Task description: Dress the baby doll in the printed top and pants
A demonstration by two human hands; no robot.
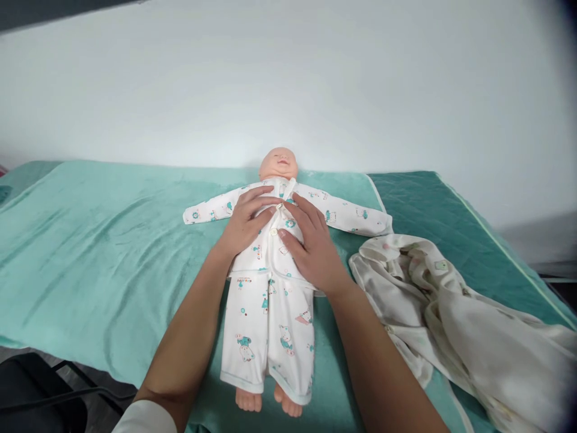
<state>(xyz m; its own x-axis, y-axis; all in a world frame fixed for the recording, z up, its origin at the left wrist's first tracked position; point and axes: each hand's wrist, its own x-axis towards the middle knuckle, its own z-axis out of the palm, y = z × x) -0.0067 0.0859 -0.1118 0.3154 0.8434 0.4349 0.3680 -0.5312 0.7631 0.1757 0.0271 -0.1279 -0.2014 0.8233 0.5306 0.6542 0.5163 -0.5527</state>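
A baby doll (pixel 278 163) lies on its back with its arms spread. It wears a white printed shirt (pixel 246 263) and matching pants (pixel 288 319); its bare feet show below. My left hand (pixel 247 219) is on the chest, thumb and index finger close together at the front edge of the shirt beside an upper button (pixel 279 206). Opposite it, my right hand (pixel 313 243) rests on the shirt with fingers stretched, index tip close to that button and thumb apart, near a lower button (pixel 273 231). Around the collar the front edge stands up slightly.
A light green blanket (pixel 112 240) covers the table beneath the doll, with a darker green cover (pixel 433 210) at the right. A crumpled cream printed cloth (pixel 451 313) lies right of the doll. White wall (pixel 288 78) rises behind; a black object (pixel 40 391) stands lower left.
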